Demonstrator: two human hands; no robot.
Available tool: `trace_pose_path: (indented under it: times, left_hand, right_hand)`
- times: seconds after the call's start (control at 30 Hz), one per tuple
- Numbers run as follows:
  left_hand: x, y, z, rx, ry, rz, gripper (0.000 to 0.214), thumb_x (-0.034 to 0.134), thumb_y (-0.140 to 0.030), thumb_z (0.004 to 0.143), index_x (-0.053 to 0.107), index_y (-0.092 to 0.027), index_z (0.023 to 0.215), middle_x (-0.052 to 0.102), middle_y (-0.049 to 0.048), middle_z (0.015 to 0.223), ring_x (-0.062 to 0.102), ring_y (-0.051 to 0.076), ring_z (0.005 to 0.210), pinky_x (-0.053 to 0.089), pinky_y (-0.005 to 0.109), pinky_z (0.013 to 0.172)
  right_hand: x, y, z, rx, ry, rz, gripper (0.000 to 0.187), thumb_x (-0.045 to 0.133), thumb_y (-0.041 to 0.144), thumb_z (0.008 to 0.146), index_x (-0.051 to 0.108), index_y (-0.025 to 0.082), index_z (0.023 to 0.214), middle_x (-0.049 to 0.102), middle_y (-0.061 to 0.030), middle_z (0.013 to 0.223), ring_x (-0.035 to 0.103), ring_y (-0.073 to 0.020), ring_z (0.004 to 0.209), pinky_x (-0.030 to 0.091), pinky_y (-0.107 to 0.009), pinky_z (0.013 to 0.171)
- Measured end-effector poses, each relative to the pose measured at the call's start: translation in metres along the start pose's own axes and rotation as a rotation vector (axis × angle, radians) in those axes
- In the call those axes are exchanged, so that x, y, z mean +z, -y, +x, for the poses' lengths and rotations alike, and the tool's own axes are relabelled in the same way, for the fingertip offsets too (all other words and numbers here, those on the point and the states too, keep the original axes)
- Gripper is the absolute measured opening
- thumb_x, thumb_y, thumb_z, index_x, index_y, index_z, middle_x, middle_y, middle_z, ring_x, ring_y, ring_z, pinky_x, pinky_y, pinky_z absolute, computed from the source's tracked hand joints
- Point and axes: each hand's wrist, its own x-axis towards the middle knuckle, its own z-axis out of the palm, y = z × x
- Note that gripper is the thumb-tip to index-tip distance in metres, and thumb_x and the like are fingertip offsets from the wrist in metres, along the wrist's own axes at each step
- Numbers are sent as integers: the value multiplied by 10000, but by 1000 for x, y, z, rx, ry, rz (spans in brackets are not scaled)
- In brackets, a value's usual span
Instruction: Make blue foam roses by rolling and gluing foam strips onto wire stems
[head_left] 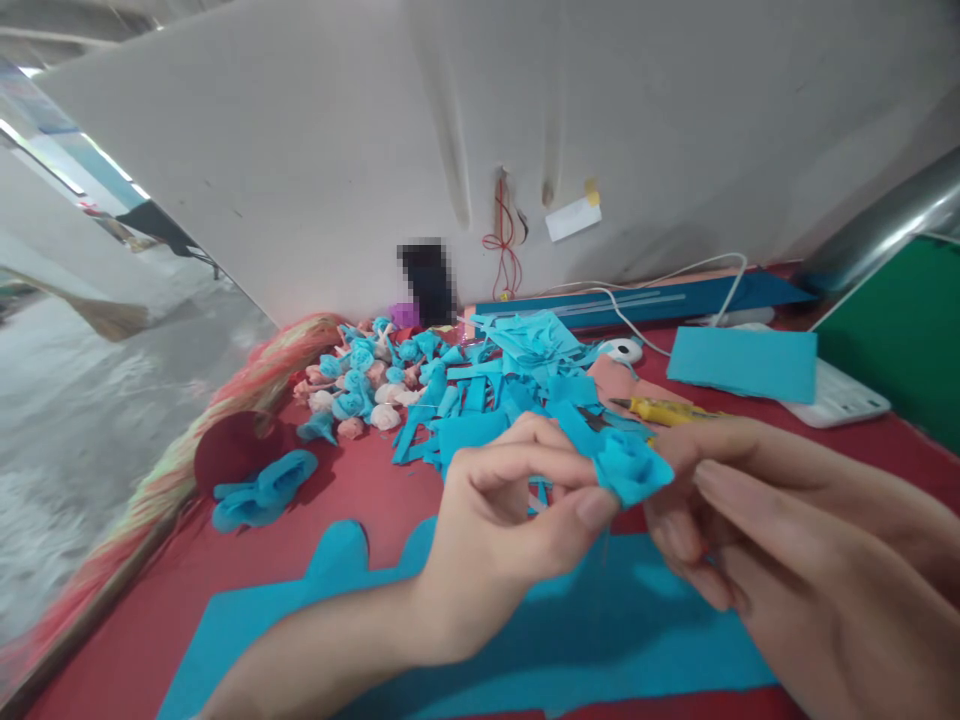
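Observation:
My left hand (pixel 517 510) pinches a blue crepe-paper rose (pixel 632 466) by its left side, between thumb and forefinger. Close against the rose's right edge is my right hand (pixel 757 510), its fingers curled and drawn together; whatever they may grip is hidden. Under both hands lies a large blue paper sheet (pixel 637 620) with rounded lobes along its far edge. Just behind the rose, yellow-handled pliers (pixel 667 410) rest, partly covered by the fingers. Cut blue paper pieces (pixel 472 435) spread out beyond my left hand.
Finished blue and pink paper roses (pixel 356 380) are heaped at the far left. A rolled blue paper piece (pixel 262 490) lies by a dark red disc (pixel 236 452). Folded blue paper (pixel 742 360) sits on a white device (pixel 847 395) at right. A pink-and-yellow fringe (pixel 187 450) borders the table's left edge.

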Motion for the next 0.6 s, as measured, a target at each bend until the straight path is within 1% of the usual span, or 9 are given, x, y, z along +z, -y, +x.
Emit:
trace_pose_path:
  times: [0.07, 0.13, 0.23, 0.33, 0.47, 0.53, 0.6]
  left_hand:
    - [0, 0, 1, -12, -6, -12, 55, 709, -316, 713, 738, -281, 682, 554, -1, 608, 473, 135, 653, 389, 279, 620]
    - [1, 0, 2, -33, -18, -37, 31, 725, -319, 696, 743, -300, 678, 563, -10, 608, 478, 125, 652, 390, 271, 628]
    - [3, 0, 3, -58, -31, -71, 28, 745, -330, 670, 742, -315, 646, 542, -27, 581, 476, 104, 637, 389, 253, 621]
    - [5, -1, 2, -74, -31, -96, 49, 750, -329, 664, 737, -309, 622, 510, -36, 556, 454, 88, 600, 387, 240, 584]
    - [5, 0, 2, -93, -30, -137, 59, 743, -313, 677, 734, -308, 619, 489, -44, 562, 428, 69, 578, 395, 220, 570]
    - [4, 0, 2, -107, -35, -155, 58, 745, -303, 676, 735, -306, 619, 488, -42, 575, 439, 70, 599, 401, 210, 568]
    - [3, -1, 2, -119, -38, -174, 49, 749, -293, 671, 738, -308, 627, 487, -38, 581, 450, 75, 609, 397, 202, 534]
  right_hand:
    - [-3, 0, -1, 12, 28, 17, 224, 658, 490, 654, 651, 266, 633, 491, 9, 434, 517, -174, 403, 433, -249, 296]
    - [-8, 1, -1, 28, 100, 42, 199, 651, 466, 696, 670, 278, 633, 518, 11, 441, 509, -152, 374, 420, -219, 277]
    - [-13, 2, 1, 38, 182, 93, 145, 640, 434, 750, 695, 337, 657, 564, 28, 460, 497, -118, 333, 413, -177, 265]
    - [-15, 2, 4, 59, 172, 145, 77, 678, 436, 723, 715, 384, 679, 591, 37, 464, 500, -117, 302, 418, -177, 246]
    - [-16, 1, 5, 122, 193, 186, 52, 719, 434, 678, 724, 384, 663, 609, 31, 468, 506, -124, 291, 427, -184, 228]
    - [-18, 0, 5, 162, 206, 199, 49, 723, 422, 677, 724, 378, 654, 620, 28, 475, 521, -127, 302, 439, -182, 236]
    - [-20, 0, 5, 206, 228, 224, 36, 724, 413, 680, 726, 385, 658, 624, 27, 474, 522, -126, 300, 443, -180, 241]
